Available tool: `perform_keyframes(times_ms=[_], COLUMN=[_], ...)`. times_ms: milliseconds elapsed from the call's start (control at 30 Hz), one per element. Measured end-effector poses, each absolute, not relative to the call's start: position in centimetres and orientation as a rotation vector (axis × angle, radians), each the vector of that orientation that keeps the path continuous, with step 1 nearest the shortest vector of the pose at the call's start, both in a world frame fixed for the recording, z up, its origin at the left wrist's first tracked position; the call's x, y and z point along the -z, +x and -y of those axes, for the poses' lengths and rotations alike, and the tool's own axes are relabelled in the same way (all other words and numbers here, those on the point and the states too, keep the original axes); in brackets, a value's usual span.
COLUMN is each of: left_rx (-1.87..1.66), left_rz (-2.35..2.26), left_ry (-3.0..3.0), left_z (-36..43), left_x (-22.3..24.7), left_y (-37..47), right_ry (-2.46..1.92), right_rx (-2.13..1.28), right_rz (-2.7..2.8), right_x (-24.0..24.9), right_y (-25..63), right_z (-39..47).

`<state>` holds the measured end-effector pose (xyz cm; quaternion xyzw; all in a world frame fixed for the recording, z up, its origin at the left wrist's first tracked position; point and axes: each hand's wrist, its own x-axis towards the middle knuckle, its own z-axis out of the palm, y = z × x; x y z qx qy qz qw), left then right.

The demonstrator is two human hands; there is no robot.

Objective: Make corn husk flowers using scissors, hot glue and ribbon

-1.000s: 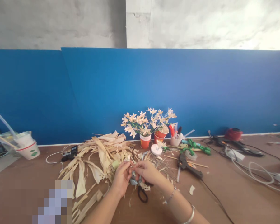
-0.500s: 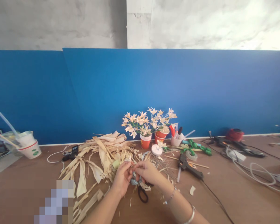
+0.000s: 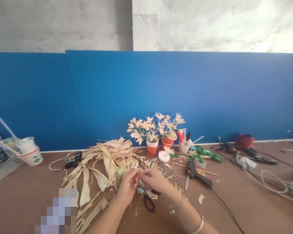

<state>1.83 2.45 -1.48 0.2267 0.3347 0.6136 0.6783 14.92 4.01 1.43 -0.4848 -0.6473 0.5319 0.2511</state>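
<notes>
My left hand point(image 3: 129, 187) and my right hand point(image 3: 154, 180) meet fingertip to fingertip over the table. Both have their fingers pinched together, and whatever lies between them is too small to make out. Just below the fingers, scissors point(image 3: 149, 203) show a black handle loop, the rest partly hidden by my hands and scraps. Left of my left hand spreads a heap of dried corn husks point(image 3: 109, 162), with a pale green roll point(image 3: 121, 171) beside my fingertips. Thin wire-like stems point(image 3: 169, 172) lie scattered beyond my right hand.
Cream husk flowers point(image 3: 146, 128) stand in red paper cups point(image 3: 152, 149) at the back. A black glue gun point(image 3: 197, 175) with a trailing cord lies at right, near green ribbon or tape point(image 3: 206, 152). A white cup point(image 3: 30, 155) stands far left; white cables point(image 3: 263, 178) lie far right.
Almost nothing differs. My fingertips have shifted very slightly against each other; the things on the table stay where they were.
</notes>
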Motion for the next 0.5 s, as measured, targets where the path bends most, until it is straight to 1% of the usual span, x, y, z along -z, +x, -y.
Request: perform_keyframes(times_ms=[500], left_rx=[-1.389], left_rz=[-0.738], left_ry=[0.491], left_z=[-2.59], left_x=[1.86], left_y=[1.58], right_ry=[-1.327], right_rx=[-1.449], right_rz=[1.791], right_x=[-1.28], right_y=[14.97], right_z=[-4.1])
